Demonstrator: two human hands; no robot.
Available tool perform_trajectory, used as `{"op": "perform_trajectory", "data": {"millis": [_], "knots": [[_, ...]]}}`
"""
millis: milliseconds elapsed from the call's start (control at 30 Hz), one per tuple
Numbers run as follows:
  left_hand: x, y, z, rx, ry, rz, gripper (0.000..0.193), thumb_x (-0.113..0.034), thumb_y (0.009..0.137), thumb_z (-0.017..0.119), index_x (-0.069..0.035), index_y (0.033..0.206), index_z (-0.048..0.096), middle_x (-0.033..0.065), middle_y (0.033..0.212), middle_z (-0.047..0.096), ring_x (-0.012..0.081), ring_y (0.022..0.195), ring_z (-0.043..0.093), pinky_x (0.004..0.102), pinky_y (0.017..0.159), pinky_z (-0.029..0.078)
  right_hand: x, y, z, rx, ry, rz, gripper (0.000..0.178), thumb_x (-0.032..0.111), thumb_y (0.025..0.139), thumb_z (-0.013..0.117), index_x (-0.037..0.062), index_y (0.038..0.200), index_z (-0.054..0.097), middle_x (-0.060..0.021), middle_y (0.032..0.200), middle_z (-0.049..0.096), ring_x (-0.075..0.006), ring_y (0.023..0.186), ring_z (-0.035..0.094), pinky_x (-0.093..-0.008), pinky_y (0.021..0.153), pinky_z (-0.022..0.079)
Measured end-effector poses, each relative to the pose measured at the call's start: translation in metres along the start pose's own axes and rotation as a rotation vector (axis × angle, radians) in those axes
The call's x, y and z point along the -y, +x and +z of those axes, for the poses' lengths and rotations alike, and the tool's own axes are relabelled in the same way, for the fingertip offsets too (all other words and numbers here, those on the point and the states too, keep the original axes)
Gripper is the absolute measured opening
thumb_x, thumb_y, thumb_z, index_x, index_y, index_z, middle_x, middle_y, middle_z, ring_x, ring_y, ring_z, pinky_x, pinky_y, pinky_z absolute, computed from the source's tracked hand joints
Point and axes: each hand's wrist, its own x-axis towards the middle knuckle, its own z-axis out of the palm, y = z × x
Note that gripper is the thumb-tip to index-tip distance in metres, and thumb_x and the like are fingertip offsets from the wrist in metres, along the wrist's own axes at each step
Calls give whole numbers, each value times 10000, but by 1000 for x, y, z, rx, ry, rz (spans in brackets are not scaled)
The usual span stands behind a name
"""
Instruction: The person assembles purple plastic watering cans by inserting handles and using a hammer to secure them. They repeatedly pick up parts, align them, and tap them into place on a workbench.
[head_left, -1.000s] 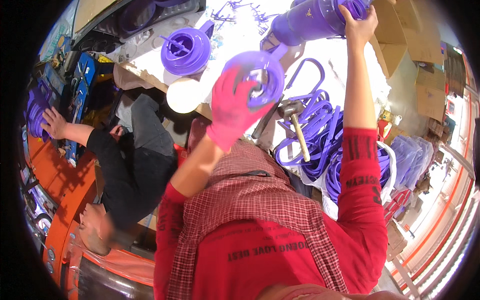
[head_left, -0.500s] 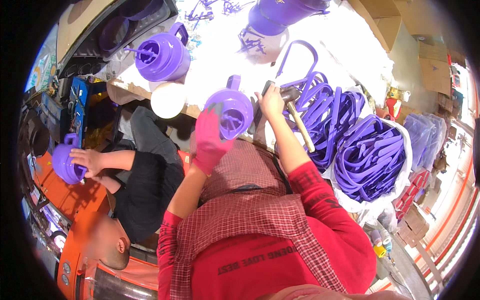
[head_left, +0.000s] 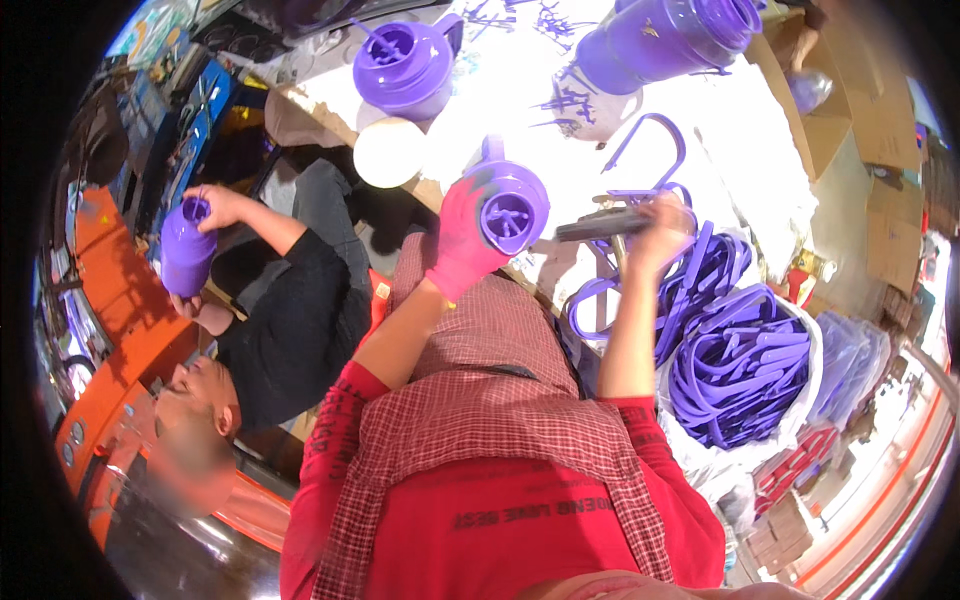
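My left hand (head_left: 468, 225), in a pink glove with dark fingertips, is closed round a purple plastic jug body (head_left: 533, 188). Its round opening faces up and shows spoke-like purple parts inside; a loop handle stands at its far side. To the right, my bare right hand (head_left: 662, 235) grips a long dark hand tool (head_left: 600, 224), blurred, which points left towards the jug body but stays apart from it. Below that tool and to its right lie curved purple plastic strips (head_left: 700, 275).
A white sack (head_left: 815, 350) is full of purple strips. Another purple jug body (head_left: 405, 75) and a large purple container (head_left: 665, 45) stand at the far side, near scattered purple scraps (head_left: 570, 103). A white round object (head_left: 389, 152) sits at the table edge. At left, a co-worker (head_left: 290, 310) holds a purple vessel (head_left: 187, 250).
My right hand has swung right with the dark tool, now lying nearly level. The wooden-handled hammer is no longer visible. The co-worker has turned their purple vessel. The whole view has shifted.
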Motion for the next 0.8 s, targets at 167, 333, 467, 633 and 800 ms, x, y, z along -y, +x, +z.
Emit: {"op": "perform_trajectory", "data": {"millis": [167, 333, 467, 633, 800], "knots": [[-4, 4, -8, 34, 105, 27, 934, -316, 567, 914, -125, 1377, 489, 165, 1404, 494, 391, 1299, 457, 502, 1101, 363, 195, -14, -44, 496, 1127, -470, 294, 288, 1019, 546, 126, 783, 476, 22, 576, 448, -92, 492, 427, -257, 483, 398], [-3, 6, -9, 53, 93, -2, 915, -354, 568, 904, -120, 1361, 510, 141, 1406, 505, 379, 1296, 463, 497, 1088, 376, 186, -50, 52, 701, 1039, -327, 209, 104, 925, 667, 79, 824, 486, -40, 619, 531, -140, 509, 485, -303, 471, 429], [1, 4, -7, 24, 96, 5, 887, -416, 581, 896, -107, 1330, 536, 116, 1383, 515, 370, 1292, 461, 502, 1075, 396, 146, -48, 71, 701, 725, -143, 151, -16, 909, 602, 34, 837, 479, -59, 620, 520, -136, 513, 483, -316, 484, 432], [-2, 4, -4, 20, 56, 7, 852, -427, 591, 884, -84, 1295, 548, 133, 1358, 543, 381, 1263, 489, 505, 1070, 401, 132, -49, 88, 595, 572, -1, 190, 16, 922, 654, 45, 782, 529, -22, 629, 548, -93, 491, 488, -260, 453, 395], [-2, 4, -4, 49, 33, -10, 890, -440, 601, 878, -108, 1354, 538, 141, 1371, 528, 387, 1287, 464, 510, 1085, 391, 144, -38, 98, 614, 655, -121, 170, -18, 923, 609, 37, 786, 525, -58, 655, 586, -94, 489, 489, -268, 443, 388]]}}
